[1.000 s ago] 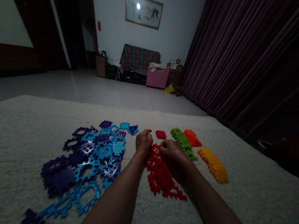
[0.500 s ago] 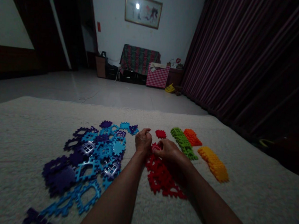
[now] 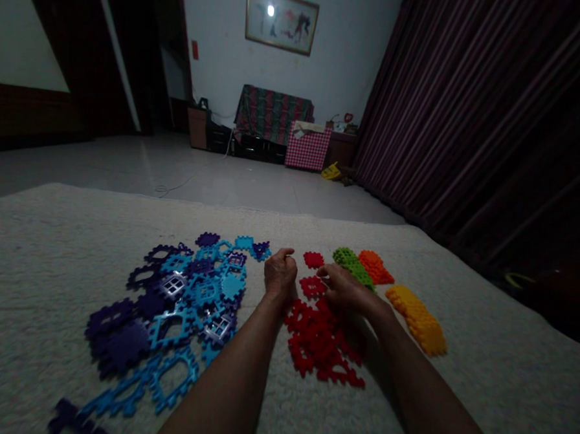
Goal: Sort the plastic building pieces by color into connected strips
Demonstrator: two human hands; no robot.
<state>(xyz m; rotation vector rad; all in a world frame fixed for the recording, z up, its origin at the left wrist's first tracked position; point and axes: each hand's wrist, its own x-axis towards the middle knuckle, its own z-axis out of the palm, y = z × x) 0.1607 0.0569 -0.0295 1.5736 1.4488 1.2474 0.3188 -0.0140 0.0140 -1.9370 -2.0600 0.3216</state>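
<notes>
My left hand point(image 3: 280, 272) rests on the cream carpet point(image 3: 49, 256) with its fingers curled under; whatever is inside them is hidden. It sits between a heap of blue and purple toothed tiles point(image 3: 178, 302) and a pile of red tiles point(image 3: 320, 341). My right hand point(image 3: 345, 288) lies low over the far end of the red pile, fingers stretched out loosely. Its fingertips are beside a single red tile point(image 3: 312, 286) that lies flat on the carpet. Another lone red tile point(image 3: 313, 259) lies just beyond.
Stacked rows of green tiles point(image 3: 353, 264), orange tiles point(image 3: 375, 267) and yellow tiles point(image 3: 418, 319) lie to the right of my right hand. Past the carpet's far edge is bare floor, a covered cabinet point(image 3: 273, 116) and a dark curtain point(image 3: 470, 123) along the right.
My right hand has moved up and to the right off the single red tile, which now lies free on the carpet. My left hand has stayed in place.
</notes>
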